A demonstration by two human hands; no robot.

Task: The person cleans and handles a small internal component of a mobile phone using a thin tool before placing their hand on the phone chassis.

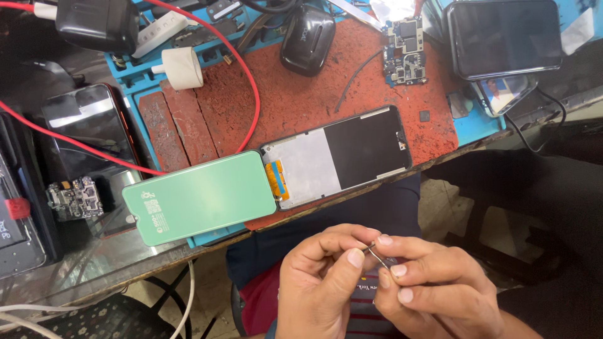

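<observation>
Below the bench edge, thin metal pin pinched between left hand and right hand fingertips.

On the worktop a red mat carries an opened phone frame beside a green screen panel, a circuit board, a black case and a red cable.
</observation>
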